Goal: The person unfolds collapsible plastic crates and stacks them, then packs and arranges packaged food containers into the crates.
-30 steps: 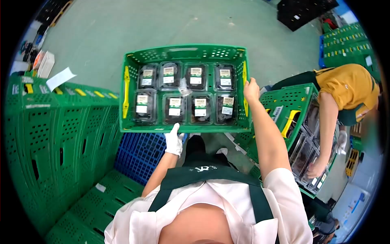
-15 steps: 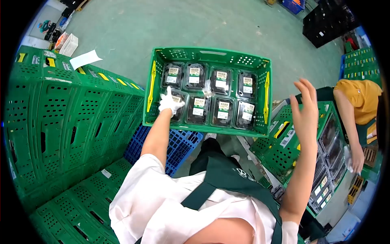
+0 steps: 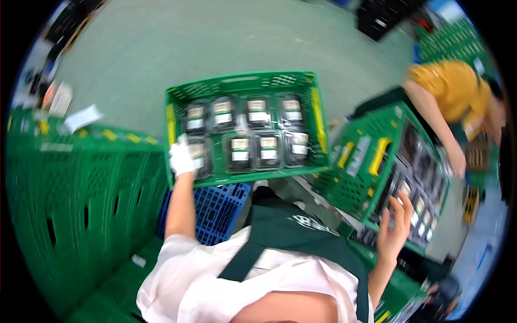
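Observation:
My left hand (image 3: 182, 158), in a white glove, is at the left front corner of a green crate (image 3: 264, 176), beside a clear-lidded box of dark contents (image 3: 200, 157). Blur hides whether its fingers grip that box. Several similar labelled boxes stand in two rows in this crate, among them a front-row box (image 3: 239, 153). Bare and with fingers apart, my right hand (image 3: 394, 229) is over the near side of a second, tilted green crate (image 3: 344, 185). It appears to hold nothing; whether it touches the stacked boxes (image 3: 423, 207) there I cannot tell.
Tall green crates (image 3: 102, 188) line my left side, with a white paper (image 3: 83, 118) on top. A blue pallet (image 3: 221, 207) lies below the middle crate. To the right, a co-worker in a yellow top (image 3: 449, 94) leans by the second crate. Black crates (image 3: 385, 19) stand farther back.
The view has turned to the right. My right hand has come down from the air to the right-hand crate. My left hand has shifted to the front left box's outer side, and a gap has opened beside that box.

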A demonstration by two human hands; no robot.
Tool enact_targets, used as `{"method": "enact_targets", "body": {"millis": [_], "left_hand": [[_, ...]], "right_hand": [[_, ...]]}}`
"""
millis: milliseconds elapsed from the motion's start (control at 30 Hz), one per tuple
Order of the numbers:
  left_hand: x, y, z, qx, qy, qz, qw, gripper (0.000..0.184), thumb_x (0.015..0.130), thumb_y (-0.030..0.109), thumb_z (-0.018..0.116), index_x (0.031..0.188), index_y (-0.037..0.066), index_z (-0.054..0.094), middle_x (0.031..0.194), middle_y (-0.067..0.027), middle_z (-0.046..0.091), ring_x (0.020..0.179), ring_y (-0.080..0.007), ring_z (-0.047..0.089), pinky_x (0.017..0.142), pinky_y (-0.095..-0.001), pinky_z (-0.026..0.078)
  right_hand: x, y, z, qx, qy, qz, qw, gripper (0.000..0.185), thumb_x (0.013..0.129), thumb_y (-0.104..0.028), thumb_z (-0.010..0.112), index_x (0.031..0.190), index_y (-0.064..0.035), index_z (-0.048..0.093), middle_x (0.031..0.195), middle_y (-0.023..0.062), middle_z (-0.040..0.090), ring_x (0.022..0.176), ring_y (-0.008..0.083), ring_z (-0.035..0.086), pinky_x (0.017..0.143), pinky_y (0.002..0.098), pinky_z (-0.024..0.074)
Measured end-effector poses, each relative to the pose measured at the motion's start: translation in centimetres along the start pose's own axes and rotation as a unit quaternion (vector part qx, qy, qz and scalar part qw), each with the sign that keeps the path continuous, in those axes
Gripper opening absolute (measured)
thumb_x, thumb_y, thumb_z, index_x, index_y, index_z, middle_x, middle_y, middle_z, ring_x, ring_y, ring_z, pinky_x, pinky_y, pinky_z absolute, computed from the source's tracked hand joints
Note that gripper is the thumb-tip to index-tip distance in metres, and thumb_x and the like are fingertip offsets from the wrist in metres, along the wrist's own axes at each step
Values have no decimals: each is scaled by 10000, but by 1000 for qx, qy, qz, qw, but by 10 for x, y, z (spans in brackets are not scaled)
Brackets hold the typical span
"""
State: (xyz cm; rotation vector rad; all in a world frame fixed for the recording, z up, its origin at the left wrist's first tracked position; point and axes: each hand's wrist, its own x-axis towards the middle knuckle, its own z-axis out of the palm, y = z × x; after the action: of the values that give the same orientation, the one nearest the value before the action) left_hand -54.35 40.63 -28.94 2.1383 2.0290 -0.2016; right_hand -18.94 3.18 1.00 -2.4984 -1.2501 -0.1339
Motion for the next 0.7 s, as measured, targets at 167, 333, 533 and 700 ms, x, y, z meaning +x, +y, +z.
{"method": "enact_targets", "body": {"millis": [167, 333, 533, 700], "left_hand": [[36, -60, 112, 13, 1, 346, 938, 652, 794, 63, 677, 1410, 14, 468, 1387, -257, 519, 1263, -405, 506, 1099, -422, 389], [62, -68, 135, -58, -135, 77, 986, 771, 779, 131, 700, 1482, 32, 399, 1624, -227, 47, 1462, -478, 142, 1218, -504, 147], [4, 120, -48, -249, 33, 381, 890, 431, 909, -24, 516, 1339, -56, 533, 1372, -217, 554, 1273, -296, 531, 1105, -361, 373], [-281, 365, -203, -393, -13, 568, 723, 334, 919, -25, 546, 1238, 8, 637, 1231, -127, 653, 1146, -227, 610, 1012, -330, 452]], "right_hand": [[-30, 16, -13, 11, 43, 38, 998, 301, 819, 16, 689, 1112, -45, 658, 1258, 153, 611, 1086, 326, 634, 877, 387, 535], [-73, 74, -27, 8, 79, 60, 995, 267, 792, -24, 706, 1052, -49, 652, 1192, 123, 618, 1028, 314, 639, 855, 391, 535], [-112, 235, -94, -118, 178, 144, 966, 297, 837, -119, 702, 1124, -66, 645, 1186, 111, 623, 1119, 323, 580, 935, 425, 467], [-71, 405, -89, -152, 56, 80, 984, 453, 876, -436, 670, 1186, -106, 643, 1226, 92, 613, 1190, 315, 534, 1018, 446, 403]]}}
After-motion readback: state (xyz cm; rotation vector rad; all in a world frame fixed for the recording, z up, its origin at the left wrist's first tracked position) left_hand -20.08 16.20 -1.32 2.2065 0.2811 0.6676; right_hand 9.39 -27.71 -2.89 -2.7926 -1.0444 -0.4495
